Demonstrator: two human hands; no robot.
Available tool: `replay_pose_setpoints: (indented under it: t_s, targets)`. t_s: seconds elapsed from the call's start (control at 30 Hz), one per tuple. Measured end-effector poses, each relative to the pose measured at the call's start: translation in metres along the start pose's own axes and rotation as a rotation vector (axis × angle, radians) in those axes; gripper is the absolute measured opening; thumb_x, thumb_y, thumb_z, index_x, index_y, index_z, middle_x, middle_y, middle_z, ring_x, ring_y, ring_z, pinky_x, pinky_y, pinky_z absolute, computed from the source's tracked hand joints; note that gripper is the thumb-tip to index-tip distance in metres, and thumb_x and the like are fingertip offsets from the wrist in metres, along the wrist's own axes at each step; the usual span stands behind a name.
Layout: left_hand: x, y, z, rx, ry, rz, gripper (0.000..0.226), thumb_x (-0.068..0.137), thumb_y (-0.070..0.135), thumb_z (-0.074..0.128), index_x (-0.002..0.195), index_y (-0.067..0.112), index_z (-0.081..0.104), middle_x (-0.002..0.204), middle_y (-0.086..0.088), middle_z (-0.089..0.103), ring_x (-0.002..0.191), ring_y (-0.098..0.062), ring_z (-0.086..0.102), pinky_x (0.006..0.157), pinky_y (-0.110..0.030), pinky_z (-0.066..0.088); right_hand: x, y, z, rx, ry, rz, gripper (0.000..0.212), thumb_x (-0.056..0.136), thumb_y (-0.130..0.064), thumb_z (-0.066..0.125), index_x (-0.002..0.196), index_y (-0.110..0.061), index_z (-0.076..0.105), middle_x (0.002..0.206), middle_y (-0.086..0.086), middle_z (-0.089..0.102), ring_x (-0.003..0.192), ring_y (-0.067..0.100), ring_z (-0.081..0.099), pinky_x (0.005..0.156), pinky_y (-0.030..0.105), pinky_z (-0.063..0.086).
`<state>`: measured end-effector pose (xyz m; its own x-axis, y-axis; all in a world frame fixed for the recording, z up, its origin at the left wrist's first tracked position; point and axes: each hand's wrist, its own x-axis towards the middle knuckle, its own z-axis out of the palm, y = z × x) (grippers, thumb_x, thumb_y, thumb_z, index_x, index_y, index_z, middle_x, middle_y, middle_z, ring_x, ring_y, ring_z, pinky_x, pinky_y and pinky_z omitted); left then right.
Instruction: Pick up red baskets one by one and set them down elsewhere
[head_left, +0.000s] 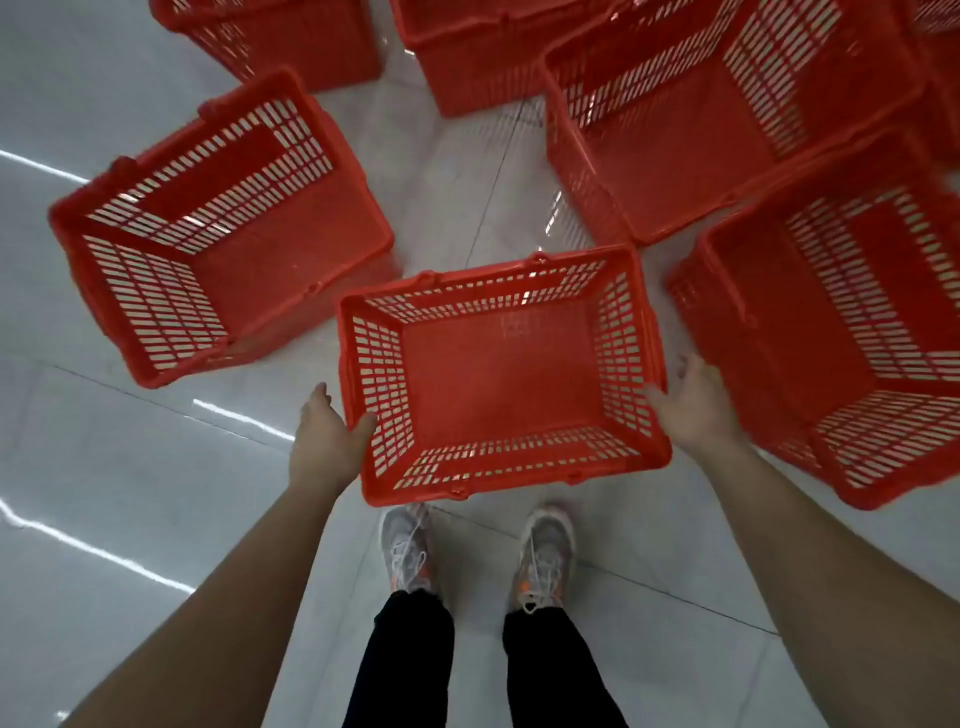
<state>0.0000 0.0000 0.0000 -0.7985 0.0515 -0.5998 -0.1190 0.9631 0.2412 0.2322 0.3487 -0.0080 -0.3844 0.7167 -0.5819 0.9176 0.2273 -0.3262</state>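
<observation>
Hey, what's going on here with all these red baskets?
A person stands over a red basket, one hand at each short end. The left hand grips the left rim with its thumb hooked inside; the right hand touches the right rim, fingers spread. The basket is empty. More empty red baskets surround it on the glossy tiled floor.

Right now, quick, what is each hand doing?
Left hand: grips the left rim of the red basket, thumb over the edge.
Right hand: touches the basket's right rim; grip cannot be told.
</observation>
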Motion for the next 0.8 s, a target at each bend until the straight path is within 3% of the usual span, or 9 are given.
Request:
replay_pose_setpoints:
  t_s: [0.13, 0.33, 0.47, 0.63, 0.73, 0.8]
  targets:
    - [0.034, -0.018, 0.038, -0.128, 0.033, -0.046, 0.067, 0.095, 0.045, 0.059, 0.149, 0.02, 0.027, 0.139, -0.007, 0.057, 0.11, -0.032, 0.066, 0.088, -0.055, 0.054, 0.033, 0.003, 0.046, 0.058, 0.142, -0.021, 0.044, 0.093, -0.023, 0.061, 0.131, -0.001, 0.054, 0.125, 0.023, 0.061, 0.115, 0.04, 0.058, 0.093, 0.043, 0.047]
    - [0.033, -0.032, 0.03, -0.087, 0.084, 0.043, 0.045, 0.099, 0.036, 0.054, 0.139, 0.016, 0.044, 0.12, -0.006, 0.068, 0.093, -0.026, 0.07, 0.08, -0.048, 0.057, 0.026, -0.004, 0.048, 0.14, 0.225, -0.003, 0.034, 0.093, -0.009, 0.055, 0.125, 0.004, 0.053, 0.12, 0.029, 0.062, 0.113, 0.043, 0.058, 0.094, 0.044, 0.044]
    - [-0.012, -0.031, -0.037, -0.185, 0.083, 0.008, 0.049, 0.097, 0.042, 0.057, 0.139, 0.021, 0.043, 0.118, 0.001, 0.067, 0.086, -0.018, 0.07, 0.072, -0.041, 0.058, -0.031, -0.039, 0.002, 0.205, 0.21, -0.036, 0.034, 0.09, -0.007, 0.057, 0.123, 0.001, 0.058, 0.117, 0.024, 0.065, 0.11, 0.039, 0.061, 0.095, 0.044, 0.047]
    - [-0.081, -0.038, -0.16, -0.307, 0.13, -0.068, 0.046, 0.096, 0.043, 0.057, 0.136, 0.024, 0.044, 0.106, 0.007, 0.067, 0.066, -0.001, 0.065, 0.049, -0.016, 0.047, -0.117, -0.123, -0.077, 0.292, 0.165, -0.075, 0.026, 0.09, -0.009, 0.059, 0.115, -0.01, 0.064, 0.104, 0.01, 0.07, 0.097, 0.029, 0.064, 0.085, 0.037, 0.048]
    - [-0.112, -0.047, -0.23, -0.361, 0.148, -0.101, 0.047, 0.096, 0.043, 0.058, 0.137, 0.024, 0.045, 0.105, 0.009, 0.066, 0.067, -0.001, 0.065, 0.05, -0.017, 0.048, -0.157, -0.188, -0.118, 0.33, 0.157, -0.147, 0.019, 0.088, -0.01, 0.061, 0.105, -0.019, 0.065, 0.088, -0.006, 0.066, 0.089, 0.024, 0.064, 0.077, 0.031, 0.042]
    - [-0.119, -0.052, -0.263, -0.399, 0.158, -0.127, 0.05, 0.095, 0.044, 0.059, 0.138, 0.024, 0.044, 0.106, 0.008, 0.066, 0.069, -0.004, 0.067, 0.052, -0.021, 0.052, -0.169, -0.224, -0.133, 0.348, 0.161, -0.152, 0.016, 0.088, -0.015, 0.062, 0.102, -0.024, 0.062, 0.089, -0.003, 0.067, 0.088, 0.026, 0.065, 0.076, 0.033, 0.044]
